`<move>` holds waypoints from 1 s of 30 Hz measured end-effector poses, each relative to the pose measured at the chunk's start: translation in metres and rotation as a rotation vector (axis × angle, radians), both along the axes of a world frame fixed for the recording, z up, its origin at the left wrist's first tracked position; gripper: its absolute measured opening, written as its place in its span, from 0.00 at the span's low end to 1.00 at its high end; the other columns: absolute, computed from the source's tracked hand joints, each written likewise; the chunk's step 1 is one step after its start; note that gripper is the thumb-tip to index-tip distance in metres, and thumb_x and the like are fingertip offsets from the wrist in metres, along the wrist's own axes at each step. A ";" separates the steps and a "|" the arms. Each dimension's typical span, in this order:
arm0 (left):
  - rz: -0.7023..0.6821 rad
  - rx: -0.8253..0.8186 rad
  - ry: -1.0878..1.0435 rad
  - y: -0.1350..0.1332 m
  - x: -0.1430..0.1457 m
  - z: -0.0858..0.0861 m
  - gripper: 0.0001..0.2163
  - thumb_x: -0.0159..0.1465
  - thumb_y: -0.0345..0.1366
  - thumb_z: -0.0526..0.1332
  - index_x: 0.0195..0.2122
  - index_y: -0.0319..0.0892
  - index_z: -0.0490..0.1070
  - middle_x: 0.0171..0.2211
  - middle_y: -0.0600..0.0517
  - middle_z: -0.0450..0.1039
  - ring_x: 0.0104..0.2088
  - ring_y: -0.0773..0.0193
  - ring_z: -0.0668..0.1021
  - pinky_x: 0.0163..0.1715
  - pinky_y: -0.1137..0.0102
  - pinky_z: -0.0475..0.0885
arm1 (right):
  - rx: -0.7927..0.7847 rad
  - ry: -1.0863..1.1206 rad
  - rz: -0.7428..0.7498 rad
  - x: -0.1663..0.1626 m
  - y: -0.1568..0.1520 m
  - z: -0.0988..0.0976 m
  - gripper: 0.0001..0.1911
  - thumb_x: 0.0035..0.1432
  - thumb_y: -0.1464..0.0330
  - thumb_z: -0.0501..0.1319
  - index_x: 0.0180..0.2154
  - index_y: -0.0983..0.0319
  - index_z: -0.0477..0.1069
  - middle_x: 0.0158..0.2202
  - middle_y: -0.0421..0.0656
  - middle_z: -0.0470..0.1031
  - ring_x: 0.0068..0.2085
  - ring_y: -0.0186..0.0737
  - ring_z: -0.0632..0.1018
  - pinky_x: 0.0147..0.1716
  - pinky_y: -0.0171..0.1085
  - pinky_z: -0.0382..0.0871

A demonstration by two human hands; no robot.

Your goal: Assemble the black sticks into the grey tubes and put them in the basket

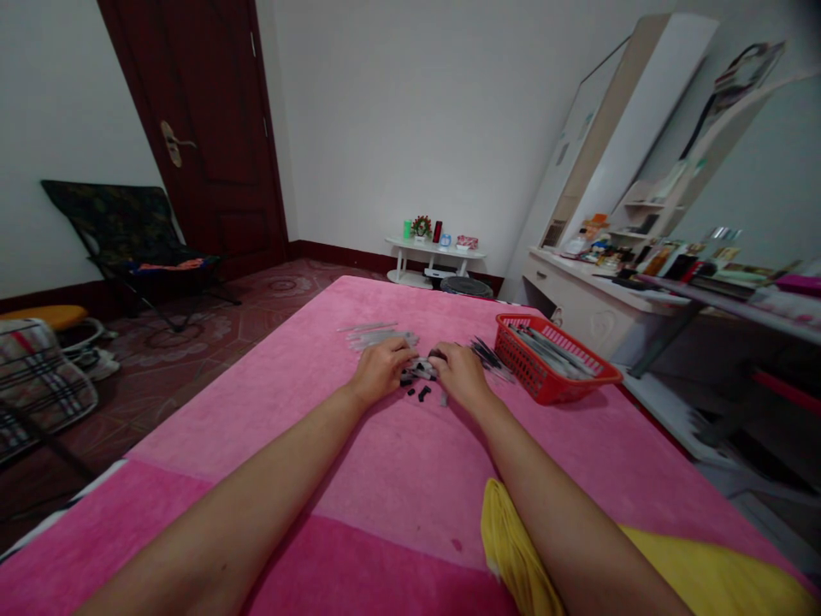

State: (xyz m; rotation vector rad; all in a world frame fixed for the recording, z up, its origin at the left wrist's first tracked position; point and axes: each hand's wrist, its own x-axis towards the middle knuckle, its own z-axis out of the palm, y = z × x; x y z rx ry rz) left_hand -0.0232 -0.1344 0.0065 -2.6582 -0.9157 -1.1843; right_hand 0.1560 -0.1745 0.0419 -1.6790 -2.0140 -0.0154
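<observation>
Both my hands rest on a pink blanket (pixel 385 462) spread over a bed. My left hand (pixel 380 368) and my right hand (pixel 463 374) meet over a small heap of grey and black pieces (pixel 422 370), fingers curled down onto it. What each hand grips is too small to make out. A few loose black bits (pixel 423 393) lie just in front of the hands. A bundle of pale grey sticks (pixel 375 336) lies beyond my left hand, and dark sticks (pixel 488 353) fan out beyond my right hand.
A red plastic basket (pixel 535 376) with several grey sticks stands to the right of my hands. A yellow cloth (pixel 513 547) lies under my right forearm. A white dresser (pixel 577 295) is at the right, a folding chair (pixel 128 235) and a dark door (pixel 211 128) at the left.
</observation>
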 end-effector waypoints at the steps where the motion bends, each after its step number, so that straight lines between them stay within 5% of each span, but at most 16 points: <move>1: -0.002 0.003 -0.004 0.000 0.000 -0.001 0.12 0.61 0.28 0.56 0.42 0.43 0.75 0.37 0.48 0.73 0.38 0.61 0.74 0.35 0.69 0.69 | -0.009 0.000 -0.016 0.000 0.001 -0.001 0.11 0.59 0.67 0.55 0.32 0.60 0.75 0.32 0.44 0.79 0.34 0.38 0.76 0.32 0.32 0.60; 5: 0.002 -0.014 -0.048 0.002 0.000 -0.002 0.12 0.61 0.28 0.57 0.43 0.43 0.75 0.37 0.48 0.73 0.38 0.62 0.75 0.36 0.69 0.70 | -0.048 0.091 -0.049 0.002 0.006 -0.005 0.21 0.63 0.60 0.49 0.26 0.63 0.72 0.25 0.44 0.75 0.28 0.37 0.73 0.27 0.33 0.57; 10: 0.000 -0.037 -0.097 0.002 0.000 -0.002 0.11 0.60 0.28 0.58 0.43 0.42 0.75 0.37 0.48 0.73 0.37 0.62 0.75 0.35 0.70 0.70 | 0.040 0.265 0.064 0.007 0.010 -0.006 0.08 0.54 0.65 0.59 0.32 0.62 0.72 0.29 0.42 0.76 0.31 0.35 0.73 0.30 0.31 0.59; 15: -0.012 -0.037 -0.097 0.003 0.000 -0.002 0.11 0.60 0.28 0.58 0.42 0.42 0.75 0.37 0.48 0.73 0.37 0.62 0.75 0.35 0.70 0.70 | 0.016 0.194 0.013 0.008 0.010 -0.007 0.15 0.59 0.63 0.53 0.25 0.62 0.70 0.24 0.42 0.74 0.27 0.35 0.71 0.28 0.32 0.57; 20: -0.009 -0.033 -0.088 0.004 0.001 -0.003 0.11 0.60 0.28 0.58 0.43 0.42 0.75 0.37 0.48 0.73 0.38 0.62 0.75 0.36 0.70 0.70 | -0.008 0.181 0.052 0.007 0.008 -0.006 0.09 0.56 0.64 0.57 0.30 0.61 0.73 0.28 0.41 0.76 0.30 0.35 0.73 0.28 0.31 0.57; 24: -0.019 -0.025 -0.075 0.004 0.001 -0.004 0.11 0.61 0.28 0.58 0.43 0.43 0.75 0.37 0.48 0.73 0.37 0.62 0.75 0.35 0.70 0.69 | -0.041 0.113 -0.015 0.006 0.006 -0.002 0.20 0.61 0.59 0.51 0.23 0.62 0.71 0.23 0.42 0.73 0.26 0.35 0.71 0.26 0.32 0.55; 30: -0.039 -0.029 -0.079 0.004 0.001 -0.003 0.11 0.61 0.28 0.58 0.42 0.43 0.75 0.36 0.48 0.73 0.37 0.62 0.75 0.36 0.70 0.70 | -0.040 0.107 0.010 0.005 0.003 0.000 0.16 0.59 0.62 0.53 0.25 0.61 0.72 0.24 0.41 0.74 0.27 0.35 0.72 0.27 0.32 0.55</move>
